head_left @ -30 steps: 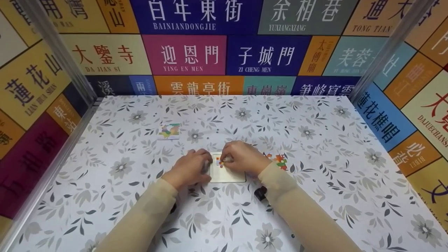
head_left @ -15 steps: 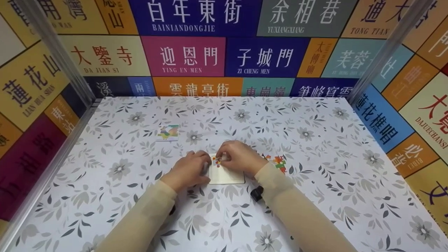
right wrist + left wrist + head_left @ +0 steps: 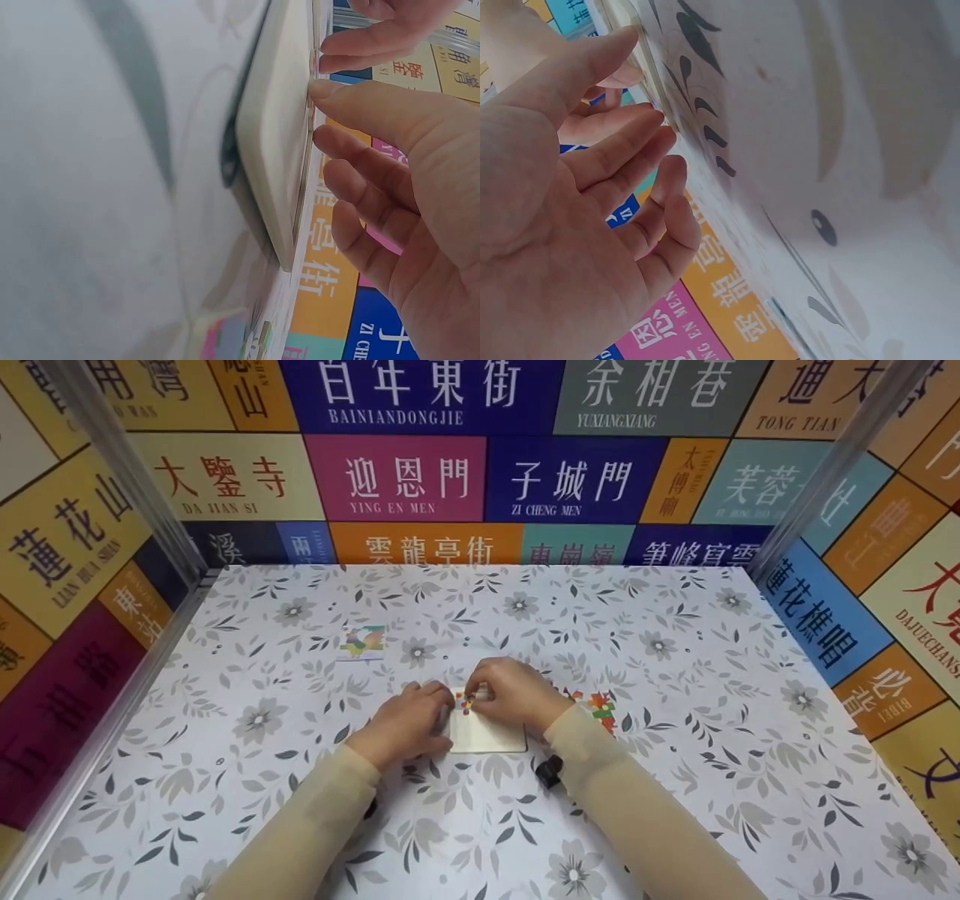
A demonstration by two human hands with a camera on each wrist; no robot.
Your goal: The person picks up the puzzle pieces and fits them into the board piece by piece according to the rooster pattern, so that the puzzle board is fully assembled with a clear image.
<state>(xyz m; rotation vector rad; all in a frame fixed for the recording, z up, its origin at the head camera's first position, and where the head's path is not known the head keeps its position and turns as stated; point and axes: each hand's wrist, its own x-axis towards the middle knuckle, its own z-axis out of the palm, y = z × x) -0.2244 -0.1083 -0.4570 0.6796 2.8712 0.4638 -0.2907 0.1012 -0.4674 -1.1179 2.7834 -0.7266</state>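
Note:
A cream puzzle tray (image 3: 487, 739) lies on the table between the hands, with several small colourful jigsaw pieces (image 3: 464, 705) in its far left corner. My right hand (image 3: 517, 695) reaches over the tray and pinches a small puzzle piece at that corner between thumb and forefinger; the fingertips mostly hide it. In the right wrist view, the thumb (image 3: 352, 94) and forefinger meet the tray's surface close together. My left hand (image 3: 405, 721) rests along the tray's left edge, its fingers loosely bent. The left wrist view shows its thumb and fingertips touching that edge.
More loose jigsaw pieces (image 3: 602, 711) lie right of the tray, partly behind the right wrist. A small colourful picture card (image 3: 363, 643) lies farther back on the left. The floral-patterned table (image 3: 675, 810) is enclosed by panels with large printed characters (image 3: 405, 480).
My right hand has shifted slightly left with its fingertips at the tray's far left corner. The left hand stays at the tray's edge; the tray has barely moved.

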